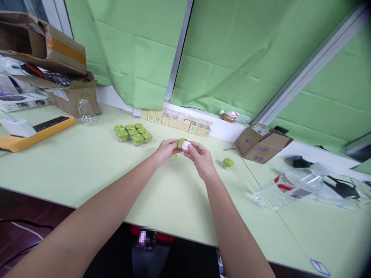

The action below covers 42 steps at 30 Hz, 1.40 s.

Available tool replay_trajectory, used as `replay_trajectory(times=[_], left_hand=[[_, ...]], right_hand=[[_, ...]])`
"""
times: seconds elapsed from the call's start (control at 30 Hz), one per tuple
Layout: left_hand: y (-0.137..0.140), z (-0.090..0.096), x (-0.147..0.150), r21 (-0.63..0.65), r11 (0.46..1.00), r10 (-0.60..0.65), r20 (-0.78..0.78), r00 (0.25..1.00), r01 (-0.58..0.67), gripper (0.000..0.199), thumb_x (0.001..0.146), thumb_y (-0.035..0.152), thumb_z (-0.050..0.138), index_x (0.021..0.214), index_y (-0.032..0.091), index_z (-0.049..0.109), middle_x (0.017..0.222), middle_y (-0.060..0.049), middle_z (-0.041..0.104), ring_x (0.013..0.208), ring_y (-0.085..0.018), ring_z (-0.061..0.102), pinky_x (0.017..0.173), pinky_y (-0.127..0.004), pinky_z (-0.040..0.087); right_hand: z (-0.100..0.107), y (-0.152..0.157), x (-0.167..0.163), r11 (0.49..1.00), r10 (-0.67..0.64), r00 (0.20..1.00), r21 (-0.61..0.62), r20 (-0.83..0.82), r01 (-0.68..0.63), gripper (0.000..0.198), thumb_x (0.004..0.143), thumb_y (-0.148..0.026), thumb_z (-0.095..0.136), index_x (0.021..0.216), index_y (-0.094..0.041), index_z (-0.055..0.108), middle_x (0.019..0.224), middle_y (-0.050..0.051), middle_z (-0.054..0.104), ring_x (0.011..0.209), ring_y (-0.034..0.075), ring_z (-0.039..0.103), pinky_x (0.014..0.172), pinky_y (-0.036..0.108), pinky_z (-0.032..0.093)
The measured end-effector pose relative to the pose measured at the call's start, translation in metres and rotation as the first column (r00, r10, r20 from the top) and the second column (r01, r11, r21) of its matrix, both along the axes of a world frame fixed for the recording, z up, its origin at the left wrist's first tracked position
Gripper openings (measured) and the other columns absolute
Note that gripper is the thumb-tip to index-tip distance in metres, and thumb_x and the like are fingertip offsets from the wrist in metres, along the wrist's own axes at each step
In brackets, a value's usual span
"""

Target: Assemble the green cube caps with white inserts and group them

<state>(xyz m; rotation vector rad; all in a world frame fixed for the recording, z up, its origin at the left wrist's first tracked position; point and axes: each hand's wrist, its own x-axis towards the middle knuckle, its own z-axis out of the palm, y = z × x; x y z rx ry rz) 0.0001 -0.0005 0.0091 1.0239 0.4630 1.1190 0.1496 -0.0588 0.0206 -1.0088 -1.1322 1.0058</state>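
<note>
Forearms [116, 202], hands [201, 159], green lid [181, 144] held between

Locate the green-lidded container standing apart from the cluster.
In the head view, the lone container sits on the table, right of the right hand and left of the nearest cardboard box.

Green sheets [232, 50] are divided by pale bars [179, 52]. Dark reddish flooring [26, 206] is partly hidden by a pale table [179, 200].

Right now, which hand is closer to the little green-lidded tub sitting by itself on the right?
Right. The right hand is just left of the green-lidded tub; the left hand is farther left, beyond the right one.
</note>
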Motion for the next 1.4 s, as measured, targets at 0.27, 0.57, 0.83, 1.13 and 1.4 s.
replay_trajectory(times=[0.27,0.57,0.83,1.13,1.4], left_hand=[[0.006,-0.001,-0.002,0.226,0.964,0.195,-0.239,0.951,-0.14,0.03,0.076,0.042,0.071,0.081,0.013,0.074,0.081,-0.006,0.07,0.072,-0.015,0.062,0.076,-0.033,0.052],[0.015,-0.016,-0.008,0.63,0.749,0.553,-0.422,0.718,-0.206,0.036,0.086,0.044,0.058,0.111,0.019,0.069,0.118,-0.009,0.067,0.108,-0.022,0.061,0.084,-0.031,0.051],[0.017,-0.038,-0.013,0.569,0.805,0.339,-0.671,0.66,0.165,0.066,0.071,0.033,0.073,0.133,0.018,0.055,0.125,-0.012,0.064,0.11,-0.025,0.062,0.096,-0.037,0.049],[0.001,-0.026,-0.006,0.566,0.785,0.238,-0.651,0.72,0.253,0.043,0.065,0.034,0.078,0.102,0.018,0.063,0.092,-0.004,0.066,0.077,-0.017,0.059,0.067,-0.029,0.046],[-0.001,-0.024,-0.007,0.538,0.807,0.196,-0.633,0.749,0.243,0.044,0.064,0.034,0.079,0.102,0.019,0.063,0.082,0.0,0.06,0.07,-0.014,0.053,0.063,-0.027,0.043]], right_hand=[[0.011,-0.009,0.003,0.982,0.153,0.987,-0.106,-0.048,-0.158,0.047,0.075,-0.042,0.078,0.115,-0.025,0.063,0.105,0.004,0.07,0.09,0.021,0.071,0.088,0.043,0.059],[0.003,-0.002,0.0,0.994,-0.06,0.997,-0.096,-0.043,0.056,0.045,0.065,-0.037,0.085,0.1,-0.023,0.06,0.086,-0.001,0.066,0.076,0.017,0.071,0.089,0.04,0.059],[-0.002,0.004,0.003,0.99,-0.106,0.981,-0.114,-0.164,0.088,0.032,0.064,-0.036,0.081,0.082,-0.022,0.059,0.081,-0.003,0.062,0.07,0.014,0.067,0.08,0.035,0.059],[-0.014,0.009,0.001,0.974,-0.228,0.957,0.036,0.18,0.225,0.03,0.073,-0.047,0.075,0.081,-0.018,0.072,0.084,0.003,0.069,0.082,0.018,0.062,0.081,0.032,0.05],[-0.028,0.014,0.008,0.989,-0.145,0.934,0.024,0.326,0.145,0.032,0.073,-0.049,0.073,0.082,-0.019,0.075,0.086,0.005,0.073,0.084,0.021,0.064,0.081,0.034,0.05]])
